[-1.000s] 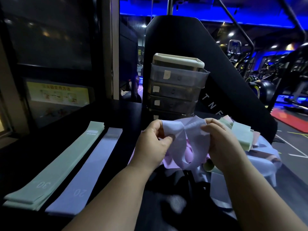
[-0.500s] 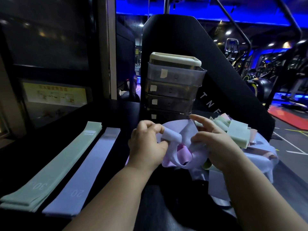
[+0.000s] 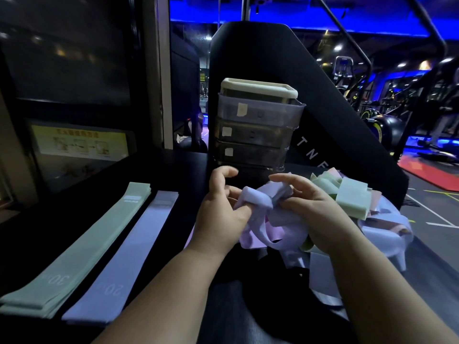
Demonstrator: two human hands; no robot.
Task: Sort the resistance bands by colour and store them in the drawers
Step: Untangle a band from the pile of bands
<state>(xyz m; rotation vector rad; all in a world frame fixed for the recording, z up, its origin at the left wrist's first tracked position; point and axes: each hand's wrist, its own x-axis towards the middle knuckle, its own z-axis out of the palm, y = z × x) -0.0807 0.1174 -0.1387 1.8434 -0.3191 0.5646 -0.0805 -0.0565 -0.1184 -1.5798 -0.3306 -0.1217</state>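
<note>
Both my hands work on a tangled lilac band above a mixed heap of bands in green, pink and lilac at the right. My left hand has a loop of the lilac band wrapped over its thumb, with the other fingers loosely curled. My right hand grips the bunched band from the right. On the black table at the left lie a flat stack of green bands marked 30 and a flat lilac band marked 20. A small drawer unit with shut translucent drawers stands behind my hands.
A tall black machine panel rises behind the drawer unit. A dark wall with a yellow instruction poster borders the table on the left. Gym equipment and a red mat fill the floor beyond the right edge.
My hands have dropped lower and closer to the heap. The lilac band has slid over my left thumb, and my left fingers have opened away from it.
</note>
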